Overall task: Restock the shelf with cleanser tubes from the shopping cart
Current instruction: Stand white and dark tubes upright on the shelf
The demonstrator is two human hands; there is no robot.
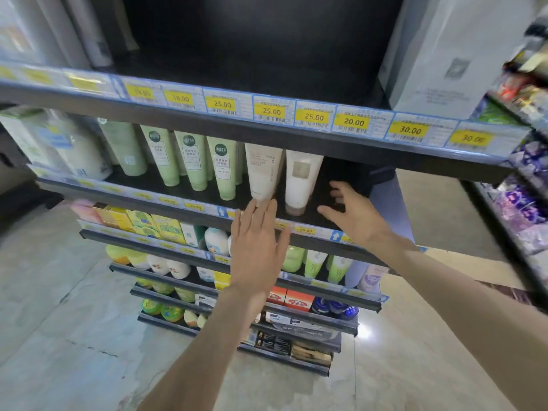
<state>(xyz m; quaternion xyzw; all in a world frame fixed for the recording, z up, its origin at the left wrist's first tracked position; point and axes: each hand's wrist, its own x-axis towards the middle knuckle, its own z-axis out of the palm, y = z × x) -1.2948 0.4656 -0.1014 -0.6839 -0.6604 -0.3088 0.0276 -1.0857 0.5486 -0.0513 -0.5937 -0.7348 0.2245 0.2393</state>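
Dark store shelving fills the view, its edges lined with blue and yellow price tags [271, 111]. On the second shelf [207, 200] two pale tubes stand cap-down side by side: a cream tube [262, 173] and, just to its right, a white tube [299, 180] with a brownish cap. The left hand [256, 250] reaches up with fingers straight and close together, holding nothing; its fingertips are at the base of the cream tube (touching or just short of it, I cannot tell which). The right hand [353, 216] hovers over the bare dark stretch of shelf right of the white tube, fingers spread and relaxed, thumb pointing toward that tube's cap but apart from it; it grips nothing. Left of the cream tube stands a row of green tubes [192, 164], also cap-down, and farther left some white packs [83, 155]. Above, the top shelf holds a large white box [453, 63] at the right. Lower shelves carry yellow boxes [160, 226], small white bottles [216, 241], more green tubes and red boxes [296, 299]. Pale marbled floor [74, 307] lies below, and purple packets [522, 203] crowd a rack at the far right.
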